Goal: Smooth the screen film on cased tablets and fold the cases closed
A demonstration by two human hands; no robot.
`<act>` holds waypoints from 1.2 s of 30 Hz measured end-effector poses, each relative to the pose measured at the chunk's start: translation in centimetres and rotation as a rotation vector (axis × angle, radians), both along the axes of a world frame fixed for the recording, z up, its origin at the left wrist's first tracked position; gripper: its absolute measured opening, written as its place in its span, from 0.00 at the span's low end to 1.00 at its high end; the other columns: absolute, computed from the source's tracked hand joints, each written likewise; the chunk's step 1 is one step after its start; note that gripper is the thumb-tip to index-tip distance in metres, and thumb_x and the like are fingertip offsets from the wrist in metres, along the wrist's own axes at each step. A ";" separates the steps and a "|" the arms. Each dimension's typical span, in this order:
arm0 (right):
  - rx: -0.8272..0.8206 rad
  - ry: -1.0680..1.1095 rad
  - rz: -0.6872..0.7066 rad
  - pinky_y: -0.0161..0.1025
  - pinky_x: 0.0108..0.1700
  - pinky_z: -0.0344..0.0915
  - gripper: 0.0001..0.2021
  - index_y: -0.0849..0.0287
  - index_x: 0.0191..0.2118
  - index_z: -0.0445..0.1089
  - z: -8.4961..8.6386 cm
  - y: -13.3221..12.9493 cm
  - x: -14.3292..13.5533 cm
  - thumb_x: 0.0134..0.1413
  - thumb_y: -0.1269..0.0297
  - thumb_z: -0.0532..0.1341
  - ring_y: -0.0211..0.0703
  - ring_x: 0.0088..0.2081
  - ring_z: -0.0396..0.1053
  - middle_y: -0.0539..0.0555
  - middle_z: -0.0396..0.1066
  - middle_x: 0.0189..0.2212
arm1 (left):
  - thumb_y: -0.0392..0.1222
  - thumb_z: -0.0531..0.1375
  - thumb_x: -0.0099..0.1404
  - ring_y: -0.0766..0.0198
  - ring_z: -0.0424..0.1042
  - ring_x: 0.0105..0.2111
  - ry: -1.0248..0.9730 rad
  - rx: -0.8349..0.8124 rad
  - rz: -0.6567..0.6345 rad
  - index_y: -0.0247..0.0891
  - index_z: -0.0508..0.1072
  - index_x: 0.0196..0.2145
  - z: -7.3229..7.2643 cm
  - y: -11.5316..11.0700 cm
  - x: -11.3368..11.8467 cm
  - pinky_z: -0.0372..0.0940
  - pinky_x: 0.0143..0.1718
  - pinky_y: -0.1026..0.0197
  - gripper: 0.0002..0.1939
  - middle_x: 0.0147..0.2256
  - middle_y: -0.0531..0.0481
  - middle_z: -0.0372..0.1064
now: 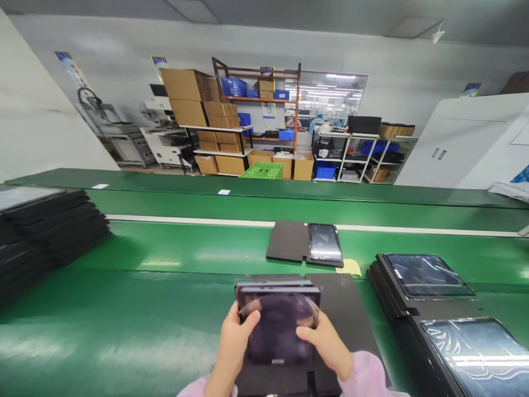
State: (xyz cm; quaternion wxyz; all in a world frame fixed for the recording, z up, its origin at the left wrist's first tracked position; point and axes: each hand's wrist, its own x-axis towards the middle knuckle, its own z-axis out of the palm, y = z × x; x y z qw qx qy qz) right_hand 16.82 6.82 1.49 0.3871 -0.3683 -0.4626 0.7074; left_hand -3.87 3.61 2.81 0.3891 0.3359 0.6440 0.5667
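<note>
Two or more dark tablets (pixel 281 336) with clear film are stacked together between my hands, tilted up above a black foam tray (pixel 343 314). My left hand (pixel 236 337) grips their left side, thumb on the front face. On their right side, my right hand (pixel 326 342) is closed round the edge, thumb also on the front. Behind them an open black foam folder (pixel 288 241) lies on the green surface, with a film-covered tablet (pixel 324 242) in its right half.
Stacked black foam trays (pixel 49 231) stand at the left. At the right, foam stacks carry film-covered tablets (pixel 427 275), one more (pixel 479 353) nearer. A yellow piece (pixel 350 267) lies by the folder. Beyond the green bench (pixel 185 242) are shelves, cartons and a green crate (pixel 262 170).
</note>
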 end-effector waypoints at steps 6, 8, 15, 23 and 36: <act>0.417 -0.037 -0.088 0.48 0.51 0.58 0.28 0.55 0.47 0.64 3.2 2.3 5.3 0.36 0.59 0.70 0.52 0.48 0.62 0.57 0.63 0.47 | 0.59 0.68 0.37 0.59 0.70 0.34 0.038 0.224 -0.091 0.35 0.71 0.26 -0.3 0.0 4.4 0.67 0.38 0.59 0.26 0.30 0.46 0.70; 0.512 0.011 -0.122 0.46 0.50 0.59 0.26 0.53 0.46 0.64 3.8 2.3 6.0 0.40 0.57 0.70 0.50 0.46 0.64 0.56 0.64 0.46 | 0.56 0.67 0.44 0.59 0.71 0.34 0.067 0.298 -0.217 0.35 0.73 0.28 -0.3 0.2 4.9 0.68 0.38 0.59 0.21 0.31 0.45 0.71; 0.459 0.127 -0.014 0.41 0.39 0.64 0.20 0.56 0.34 0.62 4.2 1.3 6.0 0.42 0.53 0.71 0.44 0.36 0.67 0.55 0.68 0.37 | 0.50 0.67 0.49 0.52 0.71 0.45 0.049 0.461 -0.404 0.40 0.70 0.43 1.4 -0.3 4.2 0.69 0.45 0.51 0.24 0.45 0.41 0.70; 0.464 0.214 0.060 0.43 0.40 0.62 0.19 0.54 0.37 0.63 4.1 2.0 6.1 0.45 0.51 0.69 0.47 0.39 0.65 0.55 0.67 0.36 | 0.52 0.64 0.53 0.56 0.73 0.38 0.056 0.560 -0.467 0.44 0.72 0.40 1.7 -0.3 4.4 0.71 0.39 0.53 0.18 0.36 0.45 0.72; 0.573 0.105 0.046 0.42 0.37 0.66 0.21 0.55 0.38 0.59 4.1 2.6 6.4 0.49 0.46 0.64 0.48 0.39 0.66 0.56 0.66 0.36 | 0.55 0.61 0.55 0.60 0.73 0.37 0.104 0.650 -0.487 0.42 0.69 0.41 2.3 0.9 4.7 0.71 0.36 0.58 0.20 0.36 0.47 0.72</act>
